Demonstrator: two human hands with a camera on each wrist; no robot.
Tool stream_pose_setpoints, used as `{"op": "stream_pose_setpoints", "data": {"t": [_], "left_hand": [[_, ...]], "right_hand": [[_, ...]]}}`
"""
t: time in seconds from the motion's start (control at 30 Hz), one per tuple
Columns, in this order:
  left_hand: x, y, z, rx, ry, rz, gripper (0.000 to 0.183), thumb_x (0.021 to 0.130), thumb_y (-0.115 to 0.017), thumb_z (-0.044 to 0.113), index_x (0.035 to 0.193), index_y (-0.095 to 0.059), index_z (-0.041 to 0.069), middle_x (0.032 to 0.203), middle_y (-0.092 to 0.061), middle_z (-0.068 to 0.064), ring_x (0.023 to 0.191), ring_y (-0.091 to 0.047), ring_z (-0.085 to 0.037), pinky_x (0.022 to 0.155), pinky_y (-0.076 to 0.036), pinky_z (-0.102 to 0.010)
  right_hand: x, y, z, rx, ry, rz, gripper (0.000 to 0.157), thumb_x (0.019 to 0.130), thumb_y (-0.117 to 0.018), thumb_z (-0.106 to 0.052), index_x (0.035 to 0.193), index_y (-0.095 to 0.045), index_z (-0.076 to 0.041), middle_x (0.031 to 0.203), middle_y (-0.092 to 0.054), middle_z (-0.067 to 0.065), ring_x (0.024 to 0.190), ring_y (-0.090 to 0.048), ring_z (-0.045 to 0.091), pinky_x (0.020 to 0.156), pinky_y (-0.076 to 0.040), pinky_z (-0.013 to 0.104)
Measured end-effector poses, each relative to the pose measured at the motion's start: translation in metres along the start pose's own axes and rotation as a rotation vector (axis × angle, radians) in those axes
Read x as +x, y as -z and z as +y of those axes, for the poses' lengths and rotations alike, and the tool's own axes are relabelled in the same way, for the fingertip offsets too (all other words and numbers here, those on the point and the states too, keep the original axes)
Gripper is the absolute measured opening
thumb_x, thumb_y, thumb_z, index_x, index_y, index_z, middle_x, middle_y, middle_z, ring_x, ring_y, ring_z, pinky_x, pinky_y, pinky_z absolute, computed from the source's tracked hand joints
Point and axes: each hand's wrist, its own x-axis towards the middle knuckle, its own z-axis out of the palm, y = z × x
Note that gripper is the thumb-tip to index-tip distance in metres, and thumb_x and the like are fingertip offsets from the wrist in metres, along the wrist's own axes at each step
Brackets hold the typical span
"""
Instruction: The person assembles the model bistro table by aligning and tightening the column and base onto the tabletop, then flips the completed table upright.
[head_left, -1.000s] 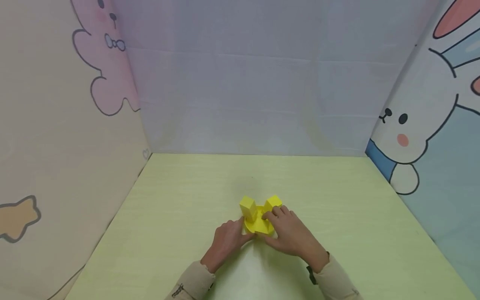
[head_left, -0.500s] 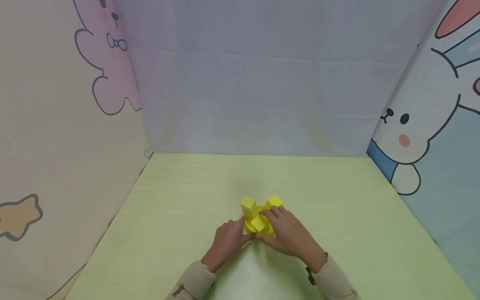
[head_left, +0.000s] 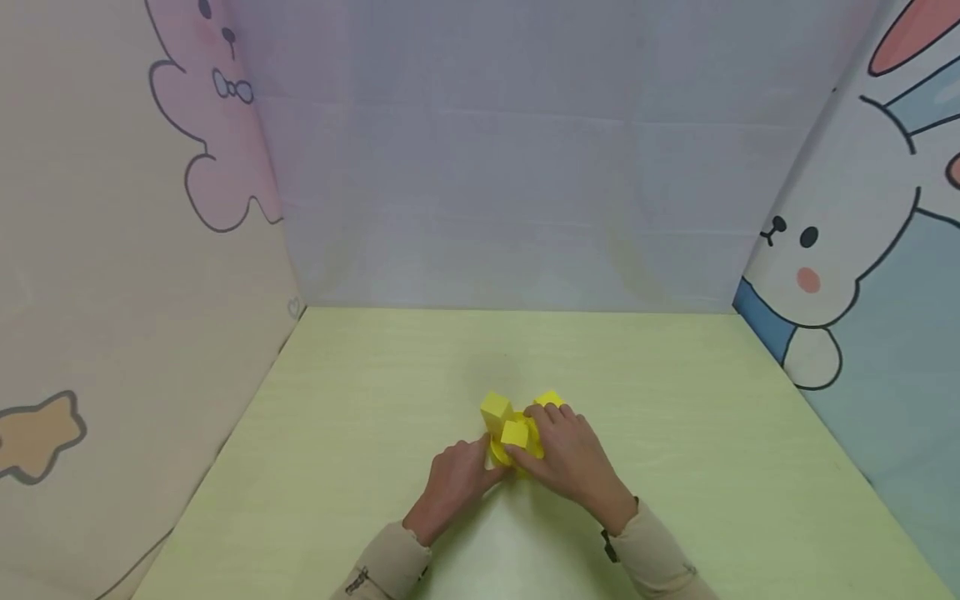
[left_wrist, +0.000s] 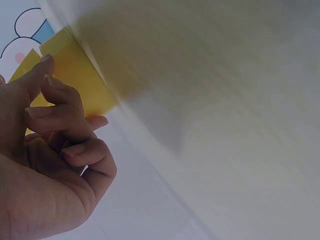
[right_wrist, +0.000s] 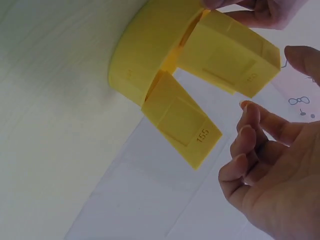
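A round yellow base [head_left: 500,454] stands on the table with yellow wedge-like blocks set upright in it. My left hand [head_left: 457,483] pinches its near left rim between thumb and forefinger, the other fingers curled in the left wrist view. One block [head_left: 514,433] is at the near side, another [head_left: 496,411] at the back left, a third [head_left: 551,398] at the back right, partly behind my right hand [head_left: 576,458]. In the right wrist view, my right thumb and fingers are spread around the near block [right_wrist: 230,52], with gaps showing; a block marked 155 [right_wrist: 182,122] leans outward beside it.
The pale yellow-green table [head_left: 360,383] spreads around the base. A plain pale cloth wall [head_left: 480,167] rises at the back, with printed cartoon walls on the left [head_left: 112,275] and right [head_left: 892,333].
The near block has come upright in the base after appearing tilted half a second ago. My right hand has shifted slightly left and its fingers have spread. The left hand stays put.
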Motion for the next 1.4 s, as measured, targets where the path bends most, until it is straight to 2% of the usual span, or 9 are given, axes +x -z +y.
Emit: {"op": "stream_pose_setpoints", "data": {"t": [0.13,0.3,0.4,0.53,0.7,0.87,1.1,1.27,1.4], "left_hand": [[0.001,0.000,0.000,0.015,0.012,0.001,0.042,0.086,-0.084,0.042,0.085,-0.057,0.010,0.058,-0.033,0.005,0.051,-0.030,-0.009,0.043,-0.029,-0.026],[0.003,-0.001,-0.001,0.006,0.025,-0.028,0.044,0.086,-0.084,0.044,0.102,-0.065,0.008,0.058,-0.028,0.007,0.052,-0.026,-0.008,0.044,-0.024,-0.025],[0.003,-0.001,0.000,-0.009,0.031,-0.043,0.046,0.086,-0.084,0.044,0.109,-0.066,0.008,0.058,-0.028,0.007,0.052,-0.026,-0.008,0.045,-0.024,-0.025],[0.003,0.000,0.002,-0.003,0.035,-0.043,0.046,0.085,-0.084,0.045,0.105,-0.066,0.008,0.057,-0.029,0.006,0.051,-0.027,-0.009,0.044,-0.026,-0.025],[0.002,0.000,0.003,0.011,0.035,-0.042,0.047,0.084,-0.084,0.046,0.103,-0.065,0.008,0.057,-0.030,0.006,0.051,-0.028,-0.009,0.044,-0.027,-0.026],[0.002,0.001,0.002,0.008,0.033,-0.041,0.046,0.084,-0.085,0.045,0.103,-0.065,0.007,0.058,-0.030,0.006,0.052,-0.028,-0.008,0.044,-0.026,-0.026],[0.002,0.000,0.001,0.000,0.025,-0.030,0.047,0.084,-0.086,0.044,0.104,-0.065,0.007,0.058,-0.031,0.006,0.052,-0.029,-0.008,0.044,-0.028,-0.025],[0.001,0.000,0.001,0.007,0.020,-0.027,0.048,0.084,-0.086,0.044,0.106,-0.066,0.006,0.059,-0.031,0.006,0.052,-0.028,-0.008,0.045,-0.027,-0.025],[0.001,0.000,0.001,0.022,0.019,-0.025,0.051,0.084,-0.085,0.045,0.110,-0.068,0.004,0.058,-0.031,0.006,0.052,-0.028,-0.008,0.044,-0.028,-0.025]], "right_hand": [[0.001,0.002,0.002,0.049,0.008,-0.018,0.040,0.090,-0.079,-0.036,0.111,-0.069,-0.005,0.092,-0.062,0.004,0.081,-0.053,0.022,0.069,-0.044,0.038],[-0.002,0.001,0.000,-0.104,-0.056,0.035,0.046,0.090,-0.077,-0.047,0.086,-0.058,-0.006,0.076,-0.050,0.003,0.073,-0.048,0.025,0.066,-0.040,0.041],[-0.003,0.002,-0.002,-0.156,-0.113,0.059,0.053,0.089,-0.075,-0.055,0.081,-0.053,-0.007,0.074,-0.049,0.005,0.073,-0.047,0.027,0.067,-0.038,0.044],[-0.003,0.007,-0.001,-0.091,-0.126,0.047,0.048,0.090,-0.076,-0.050,0.099,-0.062,-0.005,0.086,-0.055,0.006,0.081,-0.049,0.027,0.072,-0.038,0.046],[-0.002,0.012,0.007,0.000,-0.067,-0.060,0.045,0.094,-0.077,-0.037,0.123,-0.067,-0.005,0.094,-0.055,0.006,0.084,-0.048,0.025,0.078,-0.040,0.049],[-0.004,0.009,0.009,-0.017,-0.043,-0.082,0.039,0.094,-0.078,-0.030,0.119,-0.067,-0.003,0.091,-0.054,0.007,0.082,-0.048,0.026,0.077,-0.041,0.048],[-0.007,0.010,0.008,-0.108,-0.094,-0.026,0.044,0.090,-0.079,-0.044,0.097,-0.060,-0.004,0.078,-0.042,0.001,0.073,-0.041,0.023,0.071,-0.037,0.043],[-0.007,0.016,0.008,-0.056,-0.104,-0.086,0.047,0.092,-0.078,-0.041,0.117,-0.066,-0.003,0.087,-0.051,0.003,0.079,-0.044,0.024,0.076,-0.037,0.046],[-0.006,0.017,0.011,0.017,-0.049,-0.145,0.048,0.093,-0.077,-0.032,0.132,-0.067,-0.006,0.091,-0.049,0.003,0.083,-0.043,0.024,0.078,-0.036,0.046]]}}
